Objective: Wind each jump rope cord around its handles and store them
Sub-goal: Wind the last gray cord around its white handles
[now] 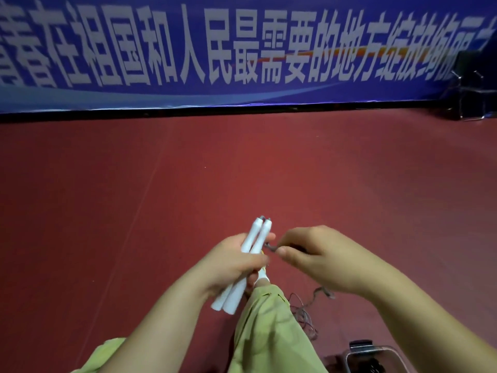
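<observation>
Left hand [231,261] wrapped round two white handles [248,254], side by side over red floor [107,197]. Right hand [320,258] pinches thin grey cord [270,247] beside them. Loose cord tangle on floor, blurry. Clear container [376,356] cut off at bottom edge.

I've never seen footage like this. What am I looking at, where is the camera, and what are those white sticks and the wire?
There is no machine here: a person wears one camera on the head, looking forward and down at their own two bare hands. The left hand grips two white jump rope handles side by side. The right hand pinches the thin grey cord right next to them, apparently to wind it round the handles. The rest of the cord lies in a loose tangle on the red floor, beside the person's green trouser leg. At the bottom right sits a clear container; its contents are unclear. Behind runs a blue banner with white writing.
</observation>
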### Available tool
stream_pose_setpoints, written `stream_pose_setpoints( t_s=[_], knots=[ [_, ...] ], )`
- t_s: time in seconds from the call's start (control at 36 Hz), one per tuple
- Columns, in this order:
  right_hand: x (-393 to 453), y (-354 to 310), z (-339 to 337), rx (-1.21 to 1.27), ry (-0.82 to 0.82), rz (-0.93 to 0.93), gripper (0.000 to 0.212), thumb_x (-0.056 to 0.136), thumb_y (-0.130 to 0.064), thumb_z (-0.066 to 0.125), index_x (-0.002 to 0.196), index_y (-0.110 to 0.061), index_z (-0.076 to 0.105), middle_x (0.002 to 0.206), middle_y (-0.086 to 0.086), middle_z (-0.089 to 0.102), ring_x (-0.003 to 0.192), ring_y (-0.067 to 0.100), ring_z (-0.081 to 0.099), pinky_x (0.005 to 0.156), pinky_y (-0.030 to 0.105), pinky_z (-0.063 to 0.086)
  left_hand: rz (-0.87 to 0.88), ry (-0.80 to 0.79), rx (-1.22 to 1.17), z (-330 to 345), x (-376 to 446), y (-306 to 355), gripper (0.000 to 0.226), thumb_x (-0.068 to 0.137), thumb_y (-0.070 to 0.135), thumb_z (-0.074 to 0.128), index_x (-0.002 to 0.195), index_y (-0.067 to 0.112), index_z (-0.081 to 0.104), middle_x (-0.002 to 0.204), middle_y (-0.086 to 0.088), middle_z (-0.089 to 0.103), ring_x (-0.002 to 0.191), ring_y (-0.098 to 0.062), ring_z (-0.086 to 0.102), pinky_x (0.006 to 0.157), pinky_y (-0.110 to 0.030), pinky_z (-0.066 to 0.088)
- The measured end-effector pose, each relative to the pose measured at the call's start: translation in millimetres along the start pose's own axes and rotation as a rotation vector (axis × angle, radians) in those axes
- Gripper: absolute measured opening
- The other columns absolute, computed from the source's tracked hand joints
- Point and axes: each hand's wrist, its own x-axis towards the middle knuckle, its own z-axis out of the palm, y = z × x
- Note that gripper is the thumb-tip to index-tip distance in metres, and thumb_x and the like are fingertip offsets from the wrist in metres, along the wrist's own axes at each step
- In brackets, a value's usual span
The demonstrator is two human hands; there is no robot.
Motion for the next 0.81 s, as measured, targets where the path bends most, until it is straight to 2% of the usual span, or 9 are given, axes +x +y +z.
stream_pose_setpoints(
  t_s=[0.08,0.11,0.19,0.28,0.36,0.44,0.53,0.64,0.81],
  knots=[
    [-4,-8,-10,0.029,0.056,-0.062,0.021,0.094,-0.027,0.057,0.075,-0.019,0.061,0.058,-0.006,0.052,0.05,0.003,0.048,0.047,0.021,0.032,-0.031,-0.141,0.266,-2,-6,4,0.017,0.084,0.002,0.061,0.085,0.019,0.061,0.057,0.006,0.056,0.045,-0.009,0.053,0.05,-0.023,0.045],
    [-3,-9,-10,0.062,0.068,-0.095,0.02,0.093,-0.025,0.061,0.074,-0.02,0.063,0.059,-0.007,0.055,0.051,0.003,0.048,0.048,0.021,0.032,-0.037,-0.204,0.311,-3,-8,6,0.013,0.082,0.006,0.065,0.09,0.016,0.062,0.06,0.006,0.056,0.046,-0.01,0.054,0.051,-0.024,0.046],
    [1,-6,-9,0.3,0.061,-0.146,0.019,0.086,-0.019,0.07,0.069,-0.021,0.063,0.057,-0.009,0.058,0.052,0.002,0.046,0.05,0.025,0.037,-0.072,-0.347,0.321,1,-10,8,0.041,0.072,0.017,0.07,0.11,0.007,0.06,0.066,0.003,0.059,0.049,-0.01,0.054,0.052,-0.025,0.047],
    [11,-2,-10,0.528,-0.01,-0.164,0.027,0.081,-0.009,0.075,0.065,-0.02,0.057,0.05,-0.012,0.054,0.047,0.001,0.043,0.045,0.02,0.036,-0.041,-0.472,0.269,9,-16,14,0.023,0.077,0.01,0.068,0.099,0.019,0.066,0.064,0.006,0.061,0.049,-0.01,0.051,0.053,-0.025,0.046],
    [21,3,-5,0.647,-0.151,-0.183,0.024,0.078,-0.014,0.074,0.066,-0.02,0.055,0.052,-0.008,0.051,0.045,0.004,0.041,0.042,0.019,0.034,0.019,-0.547,0.148,13,-20,13,0.024,0.075,0.009,0.062,0.09,0.026,0.071,0.061,0.005,0.058,0.046,-0.011,0.05,0.049,-0.022,0.045],
    [30,10,9,0.916,-0.177,-0.156,0.013,0.079,-0.019,0.063,0.071,-0.015,0.054,0.053,-0.005,0.053,0.043,0.004,0.043,0.041,0.017,0.033,0.074,-0.589,-0.124,11,-21,2,0.019,0.072,0.021,0.074,0.091,0.022,0.071,0.054,0.003,0.05,0.042,-0.01,0.046,0.046,-0.02,0.041],
    [33,13,22,1.167,-0.151,-0.138,0.029,0.086,-0.035,0.055,0.087,-0.006,0.052,0.049,0.003,0.056,0.036,0.009,0.043,0.037,0.016,0.026,0.109,-0.564,-0.362,2,-15,-11,0.033,0.07,0.041,0.081,0.094,0.022,0.07,0.058,0.003,0.05,0.043,-0.007,0.048,0.048,-0.019,0.042],
    [24,18,29,1.113,-0.096,-0.149,0.018,0.091,-0.021,0.048,0.1,-0.011,0.06,0.058,-0.002,0.059,0.046,0.003,0.045,0.043,0.015,0.029,0.118,-0.523,-0.444,-6,-12,-23,0.034,0.072,0.043,0.08,0.096,0.022,0.069,0.06,0.004,0.051,0.044,-0.007,0.05,0.049,-0.022,0.041],
    [15,24,33,0.851,0.094,-0.088,0.015,0.091,0.005,0.057,0.1,-0.006,0.063,0.059,-0.018,0.062,0.05,-0.005,0.053,0.052,0.007,0.037,0.053,-0.418,-0.492,-2,-16,-25,0.07,0.058,0.041,0.089,0.105,0.014,0.046,0.06,-0.001,0.051,0.04,-0.011,0.048,0.045,-0.022,0.041]
  ],
)
